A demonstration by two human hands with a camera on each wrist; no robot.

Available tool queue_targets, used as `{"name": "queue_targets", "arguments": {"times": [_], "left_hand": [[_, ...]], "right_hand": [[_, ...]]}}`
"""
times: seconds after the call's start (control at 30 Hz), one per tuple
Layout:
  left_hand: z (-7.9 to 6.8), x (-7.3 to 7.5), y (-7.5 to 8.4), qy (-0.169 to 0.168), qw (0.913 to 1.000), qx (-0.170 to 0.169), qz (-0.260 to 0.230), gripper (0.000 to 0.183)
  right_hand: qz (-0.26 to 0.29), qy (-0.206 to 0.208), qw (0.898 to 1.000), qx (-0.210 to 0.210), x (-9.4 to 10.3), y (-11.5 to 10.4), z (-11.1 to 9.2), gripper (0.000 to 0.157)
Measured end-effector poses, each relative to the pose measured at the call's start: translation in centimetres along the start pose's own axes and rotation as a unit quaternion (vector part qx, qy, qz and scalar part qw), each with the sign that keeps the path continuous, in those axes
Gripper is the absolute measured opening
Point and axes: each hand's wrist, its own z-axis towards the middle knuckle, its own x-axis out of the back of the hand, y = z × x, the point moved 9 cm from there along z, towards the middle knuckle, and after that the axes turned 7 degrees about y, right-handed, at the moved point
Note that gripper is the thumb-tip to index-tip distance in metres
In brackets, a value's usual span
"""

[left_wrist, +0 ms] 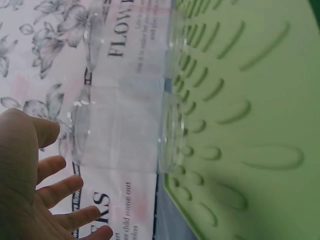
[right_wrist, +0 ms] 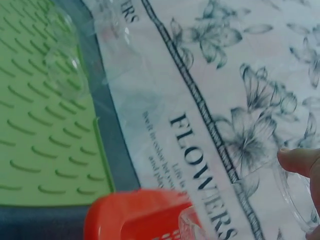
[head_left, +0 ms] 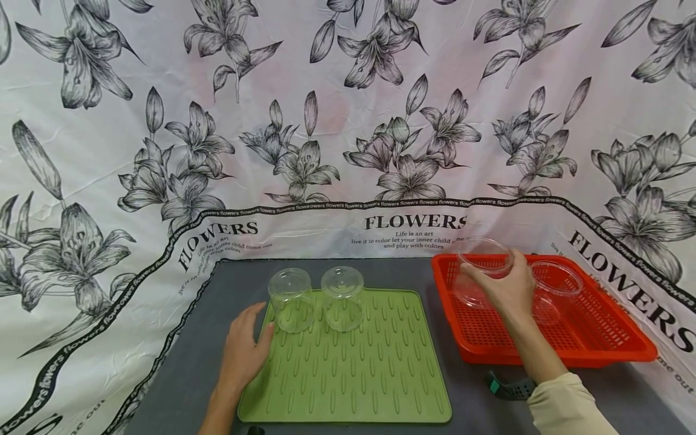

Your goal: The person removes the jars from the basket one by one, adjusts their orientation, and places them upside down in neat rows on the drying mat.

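Basically, R grip (head_left: 510, 293) is curled round a clear cylindrical jar (head_left: 470, 292) nr its rim, in/over the red plastic basket (head_left: 592, 354) (can't tell if it touches base), w/ a 2nd jar (head_left: 553, 291) beside it. L grip (head_left: 244, 347): fingers spread, holding nothing, just beside a mat jar (head_left: 292, 302), its twin (head_left: 342, 300) alongside on green drying mat (head_left: 353, 377). Prob. light, stiff, slick, crackable; best held round side, below rim

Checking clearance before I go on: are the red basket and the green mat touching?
Apart. The head view plainly shows a strip of grey table between the red basket and the green mat.
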Motion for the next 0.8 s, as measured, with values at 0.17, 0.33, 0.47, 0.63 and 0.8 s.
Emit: {"name": "queue_targets", "arguments": {"times": [0.17,0.33,0.47,0.63,0.8], "left_hand": [[0.2,0.3,1.2,0.003,0.9999,-0.003,-0.015,0.051],[0.6,0.5,2.3,0.000,0.9992,-0.011,-0.038,0.052],[0.8,0.3,2.9,-0.016,0.9975,-0.007,-0.069,0.053],[0.8,0.3,3.6,-0.025,0.9960,-0.013,-0.084,0.053],[0.8,0.0,4.5,-0.037,0.9944,-0.013,-0.098,0.055]], "right_hand": [[0.022,-0.022,0.999,0.028,-0.2,-2.3,-1.0,0.102],[0.031,-0.037,0.997,0.064,-0.1,-4.3,-2.0,0.095],[0.034,-0.053,0.994,0.088,-0.2,-5.7,-2.9,0.100],[0.037,-0.073,0.990,0.111,-0.5,-6.8,-4.0,0.103],[0.054,-0.098,0.985,0.135,-1.2,-7.6,-5.1,0.094]]}}
